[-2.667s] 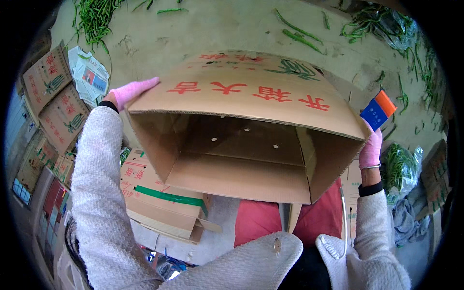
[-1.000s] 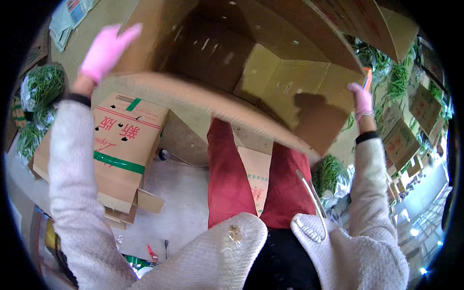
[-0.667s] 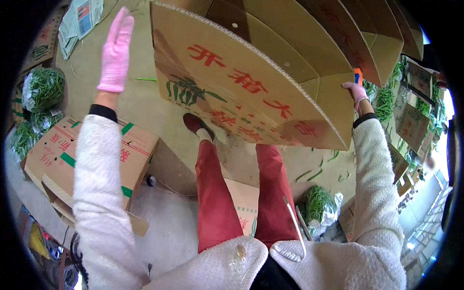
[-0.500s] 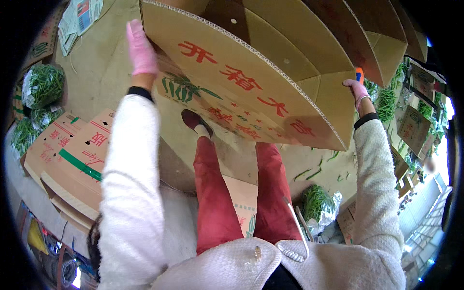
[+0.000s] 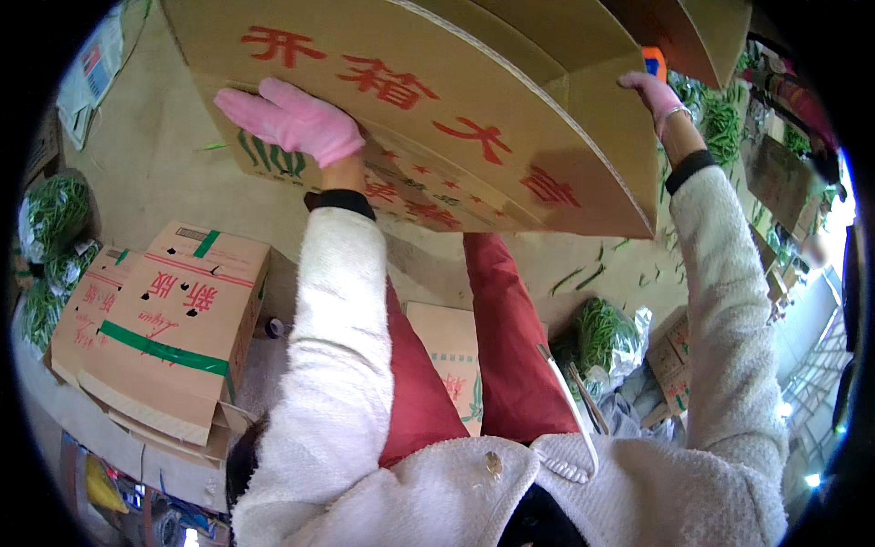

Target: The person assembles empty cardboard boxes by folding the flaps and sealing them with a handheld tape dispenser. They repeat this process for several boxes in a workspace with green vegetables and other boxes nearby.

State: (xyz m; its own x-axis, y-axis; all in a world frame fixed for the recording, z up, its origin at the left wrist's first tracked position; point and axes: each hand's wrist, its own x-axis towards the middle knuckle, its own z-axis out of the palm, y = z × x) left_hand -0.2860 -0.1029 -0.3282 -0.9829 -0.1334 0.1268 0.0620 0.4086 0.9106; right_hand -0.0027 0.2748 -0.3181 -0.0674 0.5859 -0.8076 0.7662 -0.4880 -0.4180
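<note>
A large open cardboard carton (image 5: pixel 492 91) with red lettering and green pictures printed on it is raised in front of me and tilted. My left hand (image 5: pixel 296 123), in a pink glove, lies flat with its fingers stretched out against the carton's printed flap. At the carton's right edge is my right hand (image 5: pixel 663 98), also pink-gloved, with its fingers bent. An orange and blue object (image 5: pixel 653 62) sticks out just beyond those fingers and appears held by them. The carton hides part of that grip.
Closed cartons (image 5: pixel 173 310) with green tape stand at the left. Bagged green vegetables (image 5: pixel 56 214) lie beyond them, and another bag (image 5: pixel 602 337) is near my right leg. More cartons (image 5: pixel 702 36) are at the upper right. Loose green vegetables (image 5: pixel 583 273) are scattered on the floor.
My left hand has gone from the carton's left edge onto its printed flap. The carton and my right hand have shifted up and left in view, the orange and blue object moving along.
</note>
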